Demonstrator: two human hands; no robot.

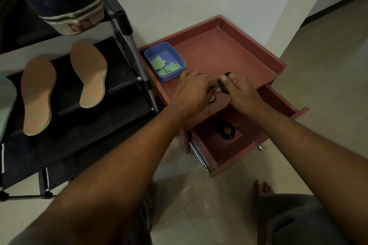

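My forearms ran up from the bottom edge, above my knee in grey shorts [302, 219], and met over the front edge of the red cabinet top [219, 49]. Between my hands was a thin black cord [227, 74], dull and dark, like a shoelace. A short bit of it arched over my fingertips. The rest was bunched in small loops that hung between my palms, just above the open drawer [239, 157]. My left hand [194, 90] had its fingers curled in around the cord. My right hand [242, 92] pinched it, thumb against fingers. How long the cord was I could not tell, since my hands hid most of it. A second black cord [228, 130] lay coiled on the drawer floor below. A blue tray [169, 78] of green scraps [166, 65] sat just beyond my left hand.
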